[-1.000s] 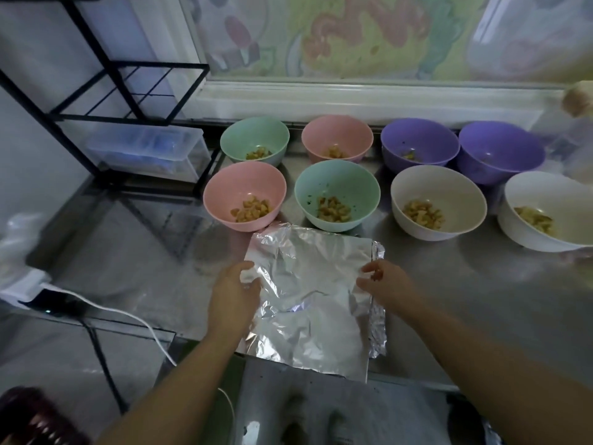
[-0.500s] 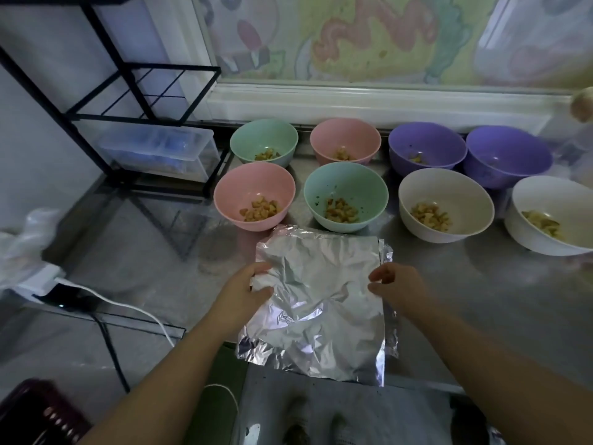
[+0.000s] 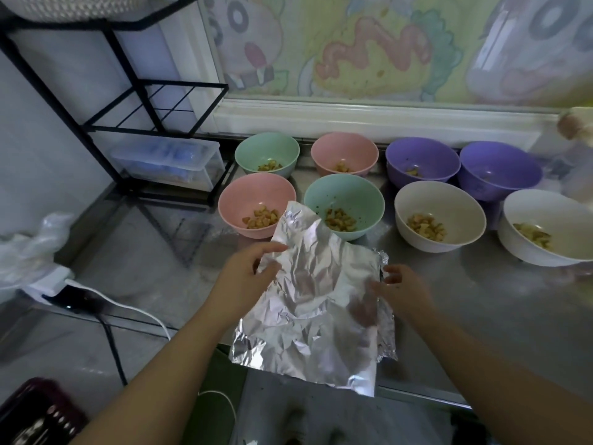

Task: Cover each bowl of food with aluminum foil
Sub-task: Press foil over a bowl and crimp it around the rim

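On the counter, before the uncovered bowls, my left hand pinches the top foil sheet to lift it. My right hand, fingers loose, steadies the stack beneath.

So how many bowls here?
8. Back row: green bowl, pink bowl, left purple bowl, right purple bowl. Front row: pink one, green one, left white bowl, right white bowl.

Blk rack w/ clear box (blue contents).
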Available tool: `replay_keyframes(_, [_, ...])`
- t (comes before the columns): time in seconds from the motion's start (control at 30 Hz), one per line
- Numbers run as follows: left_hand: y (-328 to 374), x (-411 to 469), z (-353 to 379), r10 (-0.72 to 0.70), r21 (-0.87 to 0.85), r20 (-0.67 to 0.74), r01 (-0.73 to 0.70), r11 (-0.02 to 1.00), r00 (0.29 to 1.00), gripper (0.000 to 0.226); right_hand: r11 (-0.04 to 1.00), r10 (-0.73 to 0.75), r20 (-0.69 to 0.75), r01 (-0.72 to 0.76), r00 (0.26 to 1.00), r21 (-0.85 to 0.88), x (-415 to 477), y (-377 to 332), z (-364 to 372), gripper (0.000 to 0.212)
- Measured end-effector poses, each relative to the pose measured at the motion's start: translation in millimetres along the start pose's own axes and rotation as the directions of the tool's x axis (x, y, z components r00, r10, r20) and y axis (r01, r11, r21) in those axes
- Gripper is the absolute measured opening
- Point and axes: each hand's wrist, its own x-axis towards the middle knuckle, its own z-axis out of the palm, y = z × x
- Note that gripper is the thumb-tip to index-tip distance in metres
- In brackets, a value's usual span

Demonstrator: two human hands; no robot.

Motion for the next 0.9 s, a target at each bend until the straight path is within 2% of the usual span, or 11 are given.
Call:
replay_keyframes(0.07, [5,4,-3,-0.011,-0.111,-0.033,0.007,0.994,0.999,0.029,0.998,-0.033,0.02,0.032,0.999,0.056,-2,-4,-2,0.055])
replay_keyframes(0.23, [12,16,-15,-0.082,-0.283,-0.118,0.045,0.958,0.99,0.032,0.951,-0.084,0.102,0.049,0.991,0.306,-9,-25,-10,0.029])
replay_keyframes(0.3, [15,19,-20,-0.127,-0.333,-0.144,0.073,0.94,0.981,0.028,0.904,-0.092,0.17,0.011,0.981,0.428,-8,-30,-12,0.037])
replay_keyframes(0.37, [14,22,-24,-0.155,-0.357,-0.188,0.08,0.931,0.97,0.027,0.902,-0.107,0.199,0.011,0.974,0.431,-6,-38,-12,0.031])
replay_keyframes(0.43, [10,27,-27,-0.187,-0.389,-0.233,0.085,0.917,0.954,0.027,0.903,-0.141,0.164,0.059,0.976,0.425,-1,-50,-12,0.016])
replay_keyframes(0.5, [6,35,-31,-0.24,-0.437,-0.251,0.111,0.892,0.938,0.024,0.903,-0.16,0.101,0.104,0.982,0.416,7,-68,-10,0.014])
replay_keyframes(0.57, [-1,46,-38,-0.3,-0.493,-0.252,0.144,0.858,0.92,0.022,0.918,-0.162,0.055,0.13,0.985,0.375,18,-90,-6,0.019])
replay_keyframes(0.73, [-33,84,-65,-0.425,-0.55,-0.262,0.228,0.803,0.866,0.019,0.949,-0.182,0.047,0.163,0.982,0.271,53,-142,15,0.052])
replay_keyframes(0.9, [-74,123,-86,-0.559,-0.603,-0.236,0.331,0.726,0.795,0.018,0.973,-0.175,0.079,0.161,0.981,0.163,86,-183,49,0.047])
